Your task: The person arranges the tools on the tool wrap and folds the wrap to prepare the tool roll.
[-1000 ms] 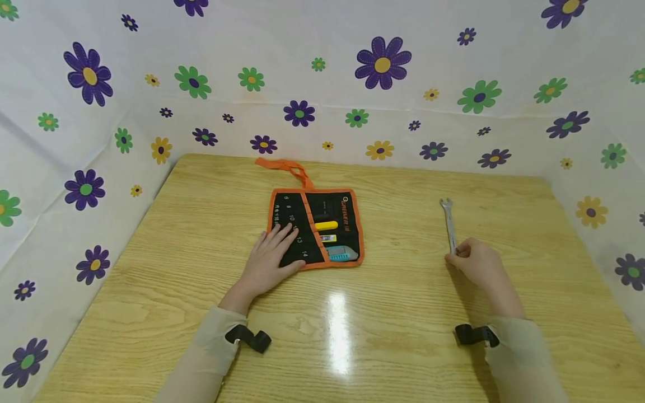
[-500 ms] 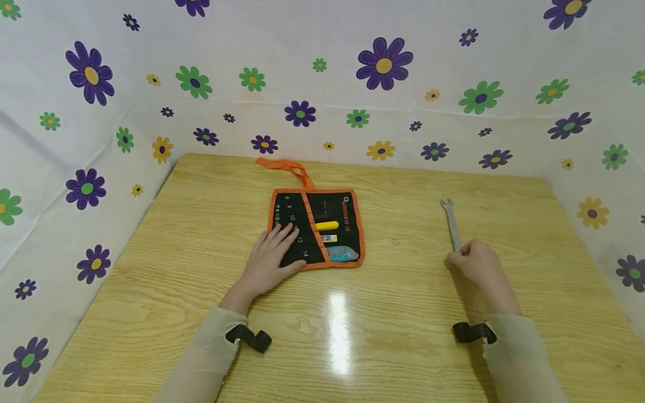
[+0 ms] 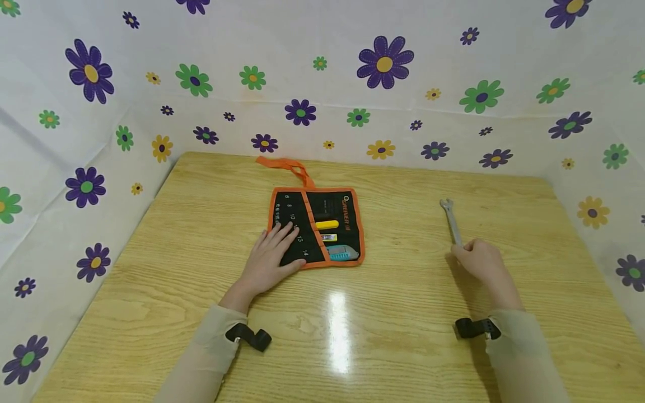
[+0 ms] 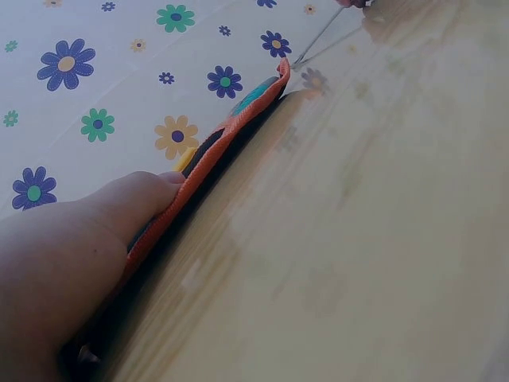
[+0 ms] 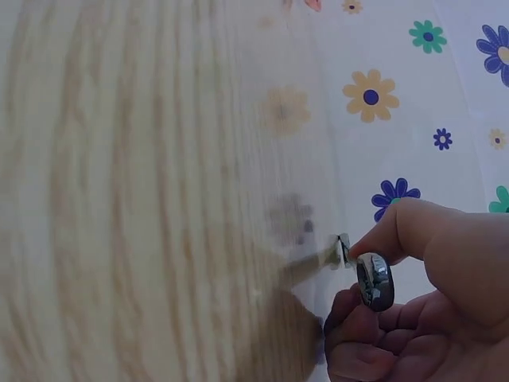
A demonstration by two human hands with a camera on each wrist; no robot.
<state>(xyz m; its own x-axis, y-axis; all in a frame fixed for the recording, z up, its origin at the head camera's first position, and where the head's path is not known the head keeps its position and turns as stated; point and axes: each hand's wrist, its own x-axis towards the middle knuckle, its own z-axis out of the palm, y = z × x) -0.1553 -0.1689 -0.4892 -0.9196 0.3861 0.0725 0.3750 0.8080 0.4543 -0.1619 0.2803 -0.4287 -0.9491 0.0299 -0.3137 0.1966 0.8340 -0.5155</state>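
A black tool pouch (image 3: 313,254) with orange edging lies spread out in the middle of the table. My left hand (image 3: 267,263) rests on its left part, fingers spread; in the left wrist view the thumb (image 4: 147,199) lies along the pouch's orange edge. To the right, my right hand (image 3: 482,263) pinches a silver combination wrench (image 3: 451,223) by its near end. The wrench's fork-shaped end points away from me. Seen from the right wrist, the wrench's ring end (image 5: 375,282) sticks out between thumb and curled fingers.
Pouch slots hold a yellow-handled tool (image 3: 326,225), a small level-like piece (image 3: 329,238) and a turquoise utility knife (image 3: 342,253). An orange tie strap (image 3: 287,164) trails from the pouch's far edge. A flowered white cloth (image 3: 332,89) hangs behind the wooden table (image 3: 393,336).
My right hand has shifted slightly to the right, and the wrench slants a little more, with less of its near end showing. My left hand and the pouch stay in place.
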